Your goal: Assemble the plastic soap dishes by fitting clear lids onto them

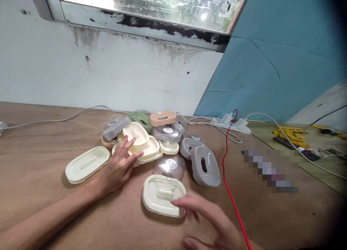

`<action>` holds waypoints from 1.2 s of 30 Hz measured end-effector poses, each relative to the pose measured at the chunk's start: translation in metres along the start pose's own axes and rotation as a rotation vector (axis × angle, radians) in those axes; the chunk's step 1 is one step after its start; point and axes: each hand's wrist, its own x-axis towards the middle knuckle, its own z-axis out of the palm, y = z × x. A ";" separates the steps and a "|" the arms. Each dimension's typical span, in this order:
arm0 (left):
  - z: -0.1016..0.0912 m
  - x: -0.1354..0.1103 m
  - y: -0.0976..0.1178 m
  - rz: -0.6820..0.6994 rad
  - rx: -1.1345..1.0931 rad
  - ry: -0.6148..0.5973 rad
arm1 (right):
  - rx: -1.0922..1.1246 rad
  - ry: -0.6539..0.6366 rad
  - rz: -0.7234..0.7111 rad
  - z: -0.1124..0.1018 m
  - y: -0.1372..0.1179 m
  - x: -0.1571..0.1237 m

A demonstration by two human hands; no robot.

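Note:
My left hand [119, 167] lies with fingers spread on a pile of cream plastic trays [146, 149]. To its left is a longer cream oval tray [88, 165]. Near the table's front a cream tray [162, 203] with a raised middle bar lies by itself. My right hand [211, 217] reaches over that tray's right edge, index fingertip at its surface and thumb apart below; the other fingers are partly hidden and blurred. Just behind this tray sits a clear domed lid [169, 167] with a round label. Grey slotted pieces [207, 167] stand to the right.
Behind the pile are a green piece [143, 120], a peach slotted piece [163, 118] and a grey piece [116, 128]. A red cable [226, 174] crosses the table at right from a white power strip [230, 125]. Yellow items [290, 136] lie farther right.

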 end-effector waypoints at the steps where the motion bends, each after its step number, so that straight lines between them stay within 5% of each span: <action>1: 0.000 -0.001 -0.003 -0.009 -0.004 -0.001 | -0.190 0.070 -0.097 0.002 0.002 0.019; 5: -0.005 -0.003 -0.018 -0.019 -0.067 -0.042 | -0.656 0.022 -0.338 0.021 0.014 0.077; 11: -0.011 -0.005 -0.035 0.048 -0.095 -0.103 | -0.916 0.074 -0.457 0.020 0.051 0.108; 17: -0.006 0.002 -0.057 0.115 -0.010 -0.070 | -1.061 0.210 -0.409 -0.013 0.082 0.120; 22: -0.006 0.007 -0.078 0.069 0.037 -0.010 | -1.170 0.340 -0.280 -0.009 0.090 0.127; 27: -0.012 0.006 -0.074 0.006 0.007 0.077 | -1.131 0.419 -0.246 0.005 0.085 0.124; 33: -0.017 0.001 -0.052 -0.047 -0.123 0.003 | -0.873 0.238 -0.387 0.014 0.068 0.115; 36: -0.018 0.000 -0.044 -0.027 -0.136 0.012 | -0.819 0.132 -0.349 0.015 0.067 0.115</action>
